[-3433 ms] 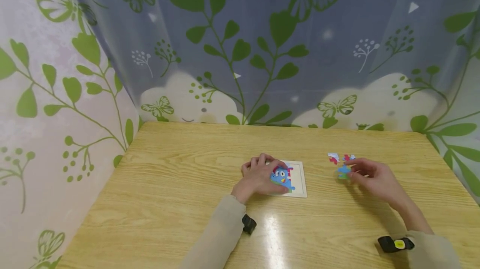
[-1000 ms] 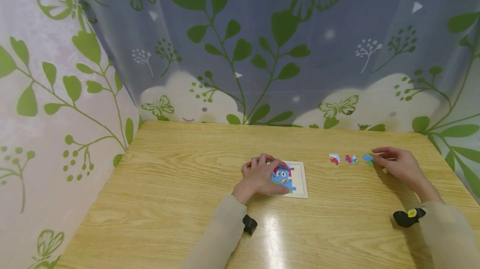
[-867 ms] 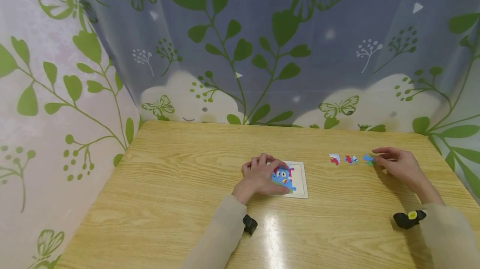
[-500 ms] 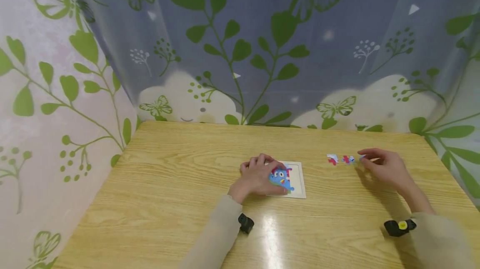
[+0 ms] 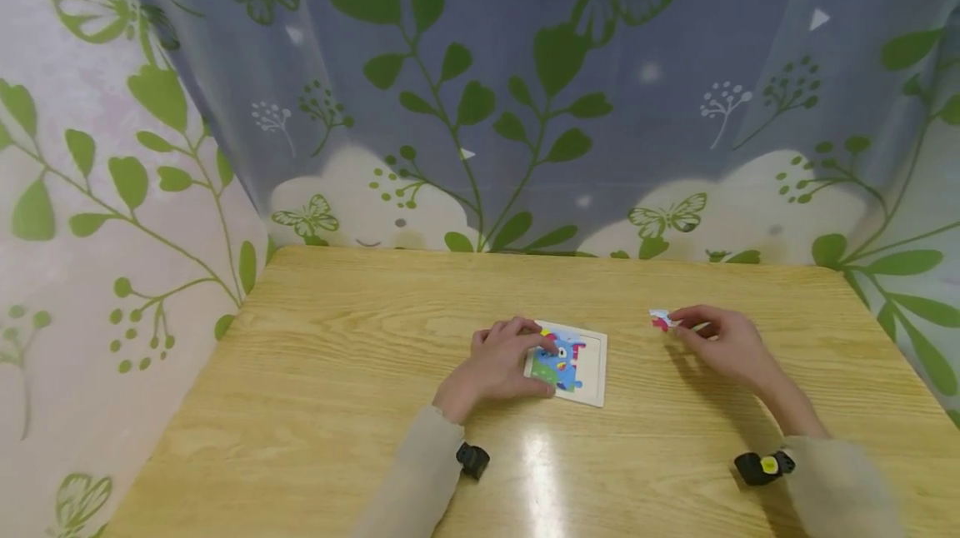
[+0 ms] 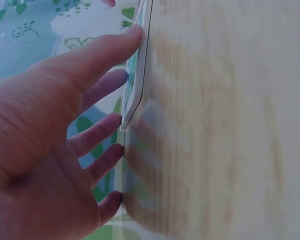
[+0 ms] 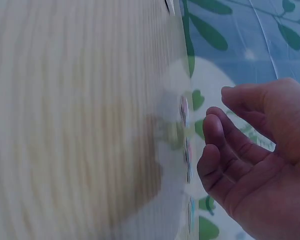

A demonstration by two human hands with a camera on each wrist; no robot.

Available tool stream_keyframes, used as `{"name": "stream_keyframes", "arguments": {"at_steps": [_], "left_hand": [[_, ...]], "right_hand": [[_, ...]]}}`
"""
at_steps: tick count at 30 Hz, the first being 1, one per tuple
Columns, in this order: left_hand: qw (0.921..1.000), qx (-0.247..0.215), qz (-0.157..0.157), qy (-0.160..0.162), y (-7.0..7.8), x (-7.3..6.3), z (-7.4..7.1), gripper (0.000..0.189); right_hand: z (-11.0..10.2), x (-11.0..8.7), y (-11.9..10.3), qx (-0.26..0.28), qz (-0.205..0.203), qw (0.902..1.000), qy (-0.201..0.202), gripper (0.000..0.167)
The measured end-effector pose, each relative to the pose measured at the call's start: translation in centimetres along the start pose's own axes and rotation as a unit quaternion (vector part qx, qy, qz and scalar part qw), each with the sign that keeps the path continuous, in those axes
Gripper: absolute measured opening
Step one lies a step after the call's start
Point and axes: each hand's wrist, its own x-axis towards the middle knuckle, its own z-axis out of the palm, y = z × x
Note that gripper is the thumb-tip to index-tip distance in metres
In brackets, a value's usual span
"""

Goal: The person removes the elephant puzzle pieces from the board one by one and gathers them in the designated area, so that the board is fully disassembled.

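A partly filled jigsaw puzzle board (image 5: 592, 371) lies on the table, with a blue cartoon creature showing on its joined pieces. My left hand (image 5: 498, 363) spreads over its left side, thumb at the near edge and index finger over the picture. In the left wrist view the thumb meets the rim of the board (image 6: 138, 90). To the right, my right hand (image 5: 723, 342) hovers with bent, relaxed fingers by a white and red puzzle piece (image 5: 660, 320). The right wrist view shows a gap between this hand (image 7: 255, 150) and several puzzle pieces (image 7: 188, 160); it holds nothing.
The wooden table (image 5: 337, 371) reaches back to a patterned blue curtain (image 5: 480, 105) with green leaves and butterflies. Other loose pieces are hidden behind the right hand in the head view. Both wrists carry black cameras.
My right hand has let go of the blue and green piece and moved left along the row. My left index finger has shifted onto the picture, and the board is turned slightly.
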Motion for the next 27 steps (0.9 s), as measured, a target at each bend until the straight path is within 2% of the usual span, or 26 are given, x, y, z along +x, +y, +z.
{"name": "stream_keyframes", "arguments": {"at_steps": [10, 14, 22, 27], "left_hand": [[0.999, 0.035, -0.024, 0.012, 1.0, -0.9, 0.0, 0.049], [0.999, 0.039, -0.019, 0.012, 1.0, -1.0, 0.0, 0.048], [0.9997, 0.017, -0.016, 0.001, 0.5, -0.9, -0.2, 0.043], [0.9998, 0.02, -0.006, -0.004, 0.3, -0.7, -0.3, 0.045]], "right_hand": [[2.0, 0.5, -3.1, 0.008, -0.035, 0.9992, -0.019, 0.024], [3.1, 0.9, -3.9, 0.016, -0.044, 0.9983, -0.034, 0.022], [5.3, 1.4, -5.4, 0.038, -0.048, 0.9958, -0.068, 0.018], [6.3, 1.8, -6.0, 0.035, -0.066, 0.9944, -0.075, 0.016]]}}
